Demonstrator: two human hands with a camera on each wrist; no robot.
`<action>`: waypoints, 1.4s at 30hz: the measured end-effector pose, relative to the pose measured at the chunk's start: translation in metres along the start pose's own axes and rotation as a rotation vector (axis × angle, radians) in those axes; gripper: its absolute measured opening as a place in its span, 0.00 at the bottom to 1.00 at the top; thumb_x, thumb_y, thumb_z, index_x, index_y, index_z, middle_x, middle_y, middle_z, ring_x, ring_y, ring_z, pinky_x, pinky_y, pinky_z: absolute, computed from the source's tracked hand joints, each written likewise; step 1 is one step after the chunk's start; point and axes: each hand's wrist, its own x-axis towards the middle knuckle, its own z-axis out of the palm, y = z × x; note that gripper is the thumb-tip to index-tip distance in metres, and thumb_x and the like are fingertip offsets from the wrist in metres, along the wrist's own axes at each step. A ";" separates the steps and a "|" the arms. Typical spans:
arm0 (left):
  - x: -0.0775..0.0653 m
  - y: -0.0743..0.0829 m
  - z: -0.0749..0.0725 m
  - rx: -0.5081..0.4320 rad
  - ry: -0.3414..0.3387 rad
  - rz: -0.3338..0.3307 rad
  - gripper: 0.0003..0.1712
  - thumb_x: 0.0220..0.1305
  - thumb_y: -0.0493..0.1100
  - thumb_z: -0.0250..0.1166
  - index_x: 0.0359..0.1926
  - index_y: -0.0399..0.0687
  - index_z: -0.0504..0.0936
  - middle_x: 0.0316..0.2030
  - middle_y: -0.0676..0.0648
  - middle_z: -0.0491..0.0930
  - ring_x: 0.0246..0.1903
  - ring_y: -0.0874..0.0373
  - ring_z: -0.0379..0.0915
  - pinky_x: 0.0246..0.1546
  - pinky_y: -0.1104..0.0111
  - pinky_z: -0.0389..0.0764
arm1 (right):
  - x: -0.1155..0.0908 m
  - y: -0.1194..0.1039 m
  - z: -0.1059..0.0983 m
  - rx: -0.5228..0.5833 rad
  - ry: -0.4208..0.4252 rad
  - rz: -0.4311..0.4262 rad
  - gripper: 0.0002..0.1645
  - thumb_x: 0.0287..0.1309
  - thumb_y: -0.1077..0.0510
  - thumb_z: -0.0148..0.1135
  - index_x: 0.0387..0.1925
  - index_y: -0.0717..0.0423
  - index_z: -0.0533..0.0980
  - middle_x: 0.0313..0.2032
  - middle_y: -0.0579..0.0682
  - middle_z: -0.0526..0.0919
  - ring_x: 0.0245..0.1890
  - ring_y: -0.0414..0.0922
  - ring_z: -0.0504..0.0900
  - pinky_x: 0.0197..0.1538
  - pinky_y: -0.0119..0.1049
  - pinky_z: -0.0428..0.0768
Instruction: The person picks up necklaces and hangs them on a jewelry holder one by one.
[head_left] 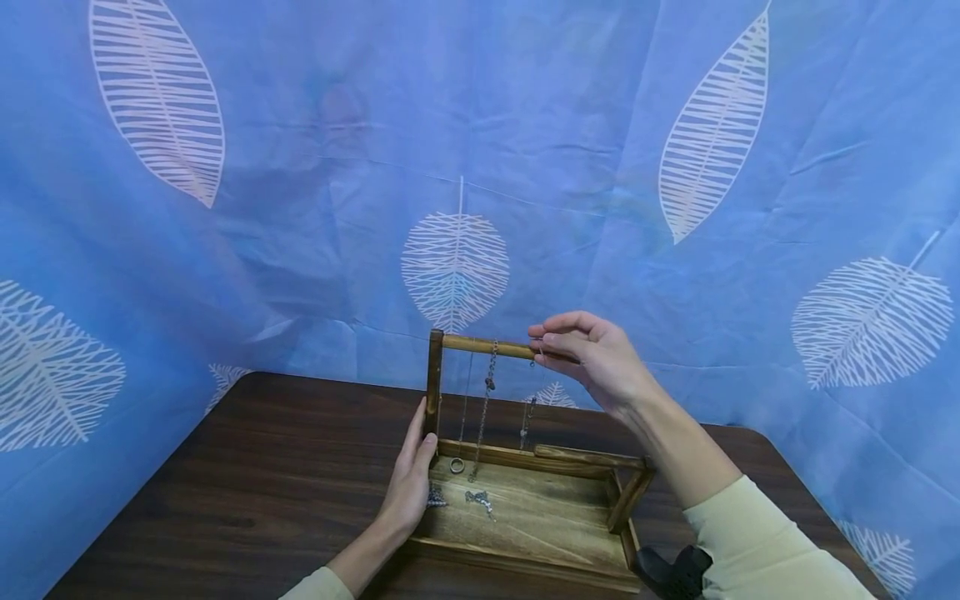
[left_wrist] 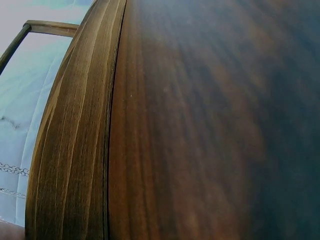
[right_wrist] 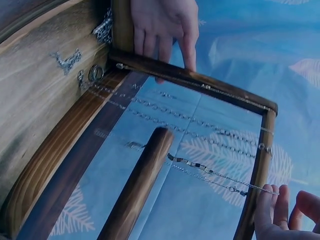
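A wooden jewelry stand (head_left: 540, 521) with a shallow tray and a raised bar (head_left: 487, 345) stands on the table. At its left end, my left hand (head_left: 408, 487) grips the upright post, thumb on the near side. My right hand (head_left: 603, 358) is up at the right part of the bar, where its fingertips pinch the end of a thin silver necklace (right_wrist: 200, 167) with square links. Farther left, other chain necklaces (right_wrist: 172, 114) hang from the bar. A ring (head_left: 457, 466) and a small silver chain (head_left: 477, 499) lie in the tray. The left wrist view shows mostly the stand's wooden side (left_wrist: 75, 125).
A shorter, lower wooden arm (head_left: 592, 457) juts from the stand's right side. More silver jewelry (head_left: 437, 497) lies by the left hand. The dark wooden table (head_left: 247, 483) ends at a blue leaf-patterned cloth (head_left: 562, 208). A black object (head_left: 675, 571) is at the right forearm.
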 end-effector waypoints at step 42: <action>-0.001 0.000 -0.001 0.005 -0.004 0.020 0.32 0.84 0.49 0.38 0.82 0.61 0.41 0.80 0.50 0.37 0.77 0.44 0.31 0.71 0.38 0.39 | -0.018 0.051 0.020 -0.394 0.118 -0.148 0.08 0.70 0.60 0.62 0.45 0.61 0.80 0.44 0.52 0.87 0.48 0.46 0.84 0.52 0.40 0.81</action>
